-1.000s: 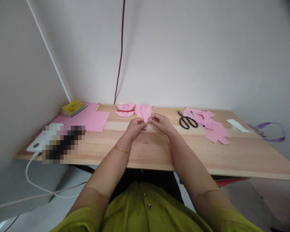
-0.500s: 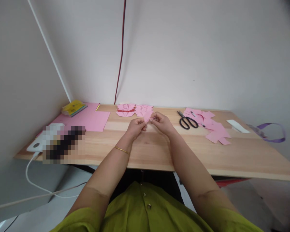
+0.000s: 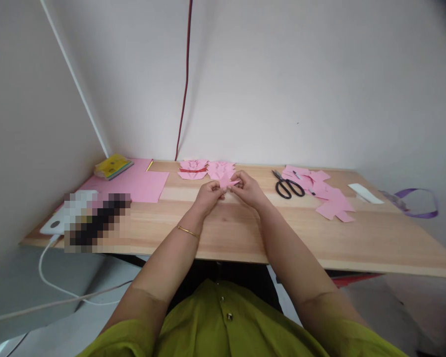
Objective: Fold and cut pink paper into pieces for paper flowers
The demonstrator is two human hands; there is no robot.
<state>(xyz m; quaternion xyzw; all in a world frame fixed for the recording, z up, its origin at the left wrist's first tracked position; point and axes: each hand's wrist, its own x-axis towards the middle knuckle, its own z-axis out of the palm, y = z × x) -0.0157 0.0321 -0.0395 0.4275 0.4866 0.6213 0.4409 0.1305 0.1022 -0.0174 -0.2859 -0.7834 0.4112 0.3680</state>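
Both my hands meet above the middle of the wooden table [image 3: 245,238]. My left hand [image 3: 207,196] and my right hand [image 3: 250,188] pinch a small folded pink paper piece [image 3: 226,183] between their fingertips, a little above the tabletop. Just behind them lie folded pink paper shapes [image 3: 206,169] near the wall. A gold bangle sits on my left wrist.
Black scissors [image 3: 288,186] and pink paper scraps [image 3: 325,193] lie to the right, with a white strip [image 3: 364,193] and purple ribbon [image 3: 418,203] beyond. At the left are pink sheets [image 3: 134,183], a yellow pad [image 3: 112,165], a white device with a cable, and a blurred patch.
The folded pink piece between my fingers has turned from pointing downward to lying more sideways. My hands stay in nearly the same spot.
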